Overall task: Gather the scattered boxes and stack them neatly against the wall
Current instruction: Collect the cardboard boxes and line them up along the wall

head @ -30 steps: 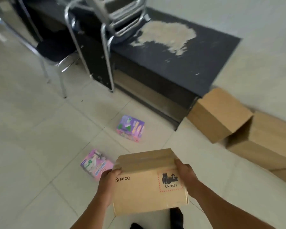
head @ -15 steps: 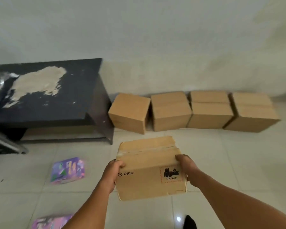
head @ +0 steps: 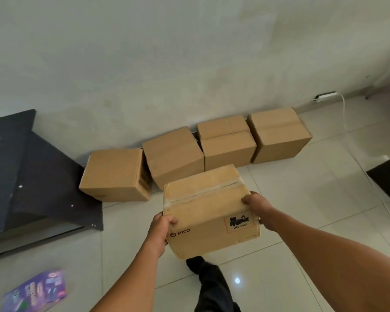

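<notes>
I carry a brown cardboard box (head: 208, 206) marked PICO in mid air, taped along its top. My left hand (head: 161, 229) grips its left side and my right hand (head: 256, 207) grips its right side. Ahead, several plain cardboard boxes stand in a row on the floor along the pale wall (head: 189, 52): the leftmost box (head: 114, 174) sits askew, then a tilted one (head: 172, 154), a third (head: 226, 143) and the rightmost (head: 278, 134). The carried box hangs just in front of the row's middle.
A low dark table (head: 16, 172) stands at the left beside the row. A purple packet (head: 38, 289) lies on the tiled floor at bottom left. A white power strip (head: 325, 96) with a cable sits at the wall's foot on the right. My dark-trousered leg (head: 209, 282) steps forward below the box.
The view has swung right and closer to the wall. The row of boxes now looms larger, the chairs and pink packet have left the frame, and the held box has stayed in both hands.
</notes>
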